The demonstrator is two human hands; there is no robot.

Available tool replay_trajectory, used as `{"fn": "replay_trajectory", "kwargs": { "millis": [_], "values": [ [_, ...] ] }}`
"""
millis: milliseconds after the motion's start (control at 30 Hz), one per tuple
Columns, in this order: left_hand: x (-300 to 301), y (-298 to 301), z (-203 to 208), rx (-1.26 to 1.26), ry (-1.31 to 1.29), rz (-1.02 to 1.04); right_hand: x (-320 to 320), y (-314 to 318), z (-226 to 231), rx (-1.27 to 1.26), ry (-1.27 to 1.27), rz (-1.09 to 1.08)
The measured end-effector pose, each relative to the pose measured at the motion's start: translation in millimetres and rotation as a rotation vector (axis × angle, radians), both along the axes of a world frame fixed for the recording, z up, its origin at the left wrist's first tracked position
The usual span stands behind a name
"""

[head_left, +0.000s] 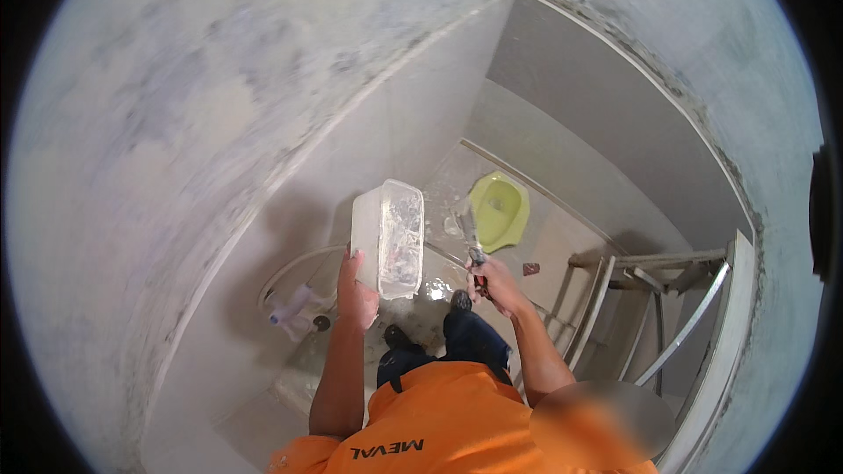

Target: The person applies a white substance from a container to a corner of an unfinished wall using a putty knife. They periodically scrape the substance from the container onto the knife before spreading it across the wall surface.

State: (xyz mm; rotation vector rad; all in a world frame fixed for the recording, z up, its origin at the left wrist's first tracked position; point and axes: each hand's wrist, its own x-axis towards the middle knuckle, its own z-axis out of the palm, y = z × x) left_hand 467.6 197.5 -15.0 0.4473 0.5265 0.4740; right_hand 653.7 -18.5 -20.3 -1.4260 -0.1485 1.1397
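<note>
My left hand (355, 296) grips a white rectangular plastic tub (367, 235) by its lower end and side. The tub is tilted, and its open side shows smeared, whitish residue. To the right of the tub, my right hand (500, 286) is closed round the dark handle of a putty knife (469, 226). Its pale blade points away from me and looks slightly blurred. A gap lies between blade and tub. Beyond the blade, a yellow-green squat toilet (500, 211) is set in the floor.
A ladder-like frame (590, 312) stands at right. On the left lie a pale plastic bottle (294, 307) and a curved hose (294, 261). Wet floor (437, 288) shines near my shoes. A small reddish block (530, 269) sits near the toilet. Patchy plastered walls (193, 114) rise around me.
</note>
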Motion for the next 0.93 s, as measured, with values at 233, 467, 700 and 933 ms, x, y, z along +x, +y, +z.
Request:
{"fn": "replay_trajectory", "kwargs": {
  "millis": [233, 467, 700, 933],
  "values": [
    [138, -38, -12, 0.102, 0.137, -0.166, 61, -49, -25, 0.159, 0.158, -0.224],
    [237, -71, -92, -0.006, 0.276, -0.221, 130, -50, -119, 0.144, 0.008, -0.279],
    [280, -95, -266, -0.197, 0.365, -0.275, 187, -44, -257, 0.064, 0.264, -0.404],
    [300, -85, -452, -0.033, 0.522, -0.48, 207, -30, -444, 0.026, 0.132, -0.51]
  ]
}}
